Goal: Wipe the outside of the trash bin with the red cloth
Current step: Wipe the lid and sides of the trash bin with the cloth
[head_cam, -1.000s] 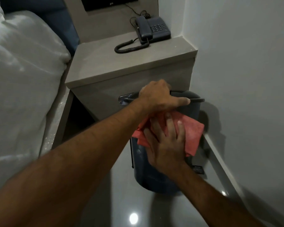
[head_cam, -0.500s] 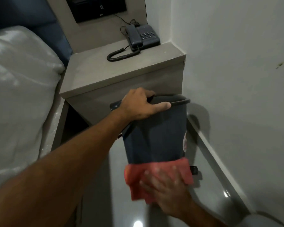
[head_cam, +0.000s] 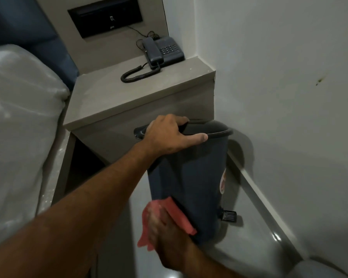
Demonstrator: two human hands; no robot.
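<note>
Brightness: the room was dim and greyish overall.
Shadows: the trash bin (head_cam: pixel 189 173) cast a soft shadow on the wall (head_cam: pixel 289 97) at 3 o'clock.
Glare: small bright spots shone on the glossy floor (head_cam: pixel 255 247) at 5 and 6 o'clock.
Blur: the right hand (head_cam: pixel 165 235) and red cloth (head_cam: pixel 177 215) were motion-smeared.
Distortion: straight edges bowed toward the frame's borders.
Overexposure: the white bedding (head_cam: pixel 18 117) at 9 o'clock looked washed out.

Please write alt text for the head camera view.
A person's left hand grips the rim of a dark blue trash bin while the right hand presses a red cloth against its lower side, beside a nightstand.
</note>
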